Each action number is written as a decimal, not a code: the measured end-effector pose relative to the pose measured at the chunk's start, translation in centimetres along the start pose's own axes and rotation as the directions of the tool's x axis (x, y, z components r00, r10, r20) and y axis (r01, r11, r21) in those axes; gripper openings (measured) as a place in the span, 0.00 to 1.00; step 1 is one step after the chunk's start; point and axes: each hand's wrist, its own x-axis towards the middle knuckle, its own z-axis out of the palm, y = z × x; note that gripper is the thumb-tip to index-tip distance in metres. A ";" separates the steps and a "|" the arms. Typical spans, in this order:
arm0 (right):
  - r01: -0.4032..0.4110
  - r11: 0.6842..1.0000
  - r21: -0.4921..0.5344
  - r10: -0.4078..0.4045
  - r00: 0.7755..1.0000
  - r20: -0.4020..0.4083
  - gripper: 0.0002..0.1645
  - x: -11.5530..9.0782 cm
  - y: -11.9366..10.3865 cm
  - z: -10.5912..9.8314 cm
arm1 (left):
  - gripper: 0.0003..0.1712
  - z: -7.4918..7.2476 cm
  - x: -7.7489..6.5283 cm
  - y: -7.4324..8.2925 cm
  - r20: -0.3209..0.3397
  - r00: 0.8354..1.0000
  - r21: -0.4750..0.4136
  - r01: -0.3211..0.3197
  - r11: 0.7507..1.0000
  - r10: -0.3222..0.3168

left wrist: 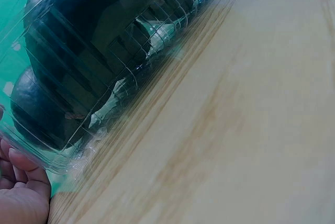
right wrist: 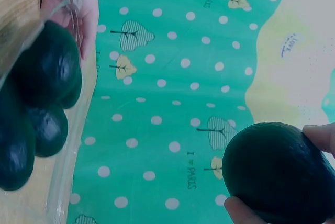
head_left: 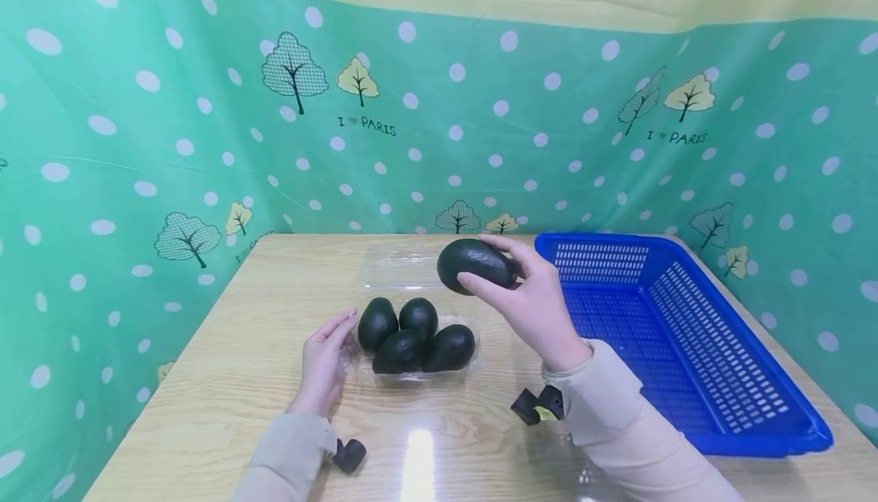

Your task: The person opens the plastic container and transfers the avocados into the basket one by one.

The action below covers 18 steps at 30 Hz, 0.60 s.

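A dark green avocado (head_left: 473, 264) is held up above the table in my right hand (head_left: 531, 296), thumb on the near side and fingers over the far side. Below it, a clear plastic clamshell box (head_left: 428, 378) lies with its lid (head_left: 401, 264) folded back. Several more avocados (head_left: 400, 351) sit inside the box. My left hand (head_left: 325, 357) pinches the box's left rim; the left wrist view shows the fingertips (left wrist: 23, 161) at the box's corner. From the right wrist view, the held avocado (right wrist: 277, 171) is between thumb and fingers.
A blue plastic basket (head_left: 713, 445) with slotted walls stands on the right side of the wooden table (head_left: 226, 380). Behind the table hangs a green dotted curtain (head_left: 473, 144). Black devices (head_left: 350, 456) are strapped at both wrists.
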 end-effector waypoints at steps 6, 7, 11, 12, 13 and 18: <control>-0.046 0.999 0.003 0.046 0.999 -0.010 0.32 0.7 0.3 -1.3 | 0.27 -0.1 0.0 0.0 0.004 1.000 -0.002 0.007 1.000 -0.007; -0.049 0.999 0.001 0.049 0.999 -0.011 0.32 0.9 0.4 -1.5 | 0.27 -0.1 0.0 0.0 0.006 1.000 -0.005 0.006 1.000 -0.006; -0.062 0.998 0.001 0.062 0.998 -0.009 0.33 1.3 0.7 -2.2 | 0.26 -0.1 0.1 0.0 0.009 1.000 -0.008 0.002 1.000 -0.002; -0.070 0.998 0.005 0.070 0.998 -0.004 0.33 1.4 0.8 -2.4 | 0.26 -0.1 0.1 0.0 0.009 1.000 -0.008 0.001 1.000 -0.001; -0.079 0.997 0.012 0.079 0.997 0.002 0.34 1.4 0.8 -2.5 | 0.25 -0.1 0.1 -0.1 0.008 1.000 -0.006 0.000 1.000 0.000; -0.126 0.990 0.060 0.124 0.992 0.033 0.34 1.6 1.1 -3.1 | 0.24 -0.1 0.1 -0.1 -0.004 1.000 0.002 -0.013 1.000 0.013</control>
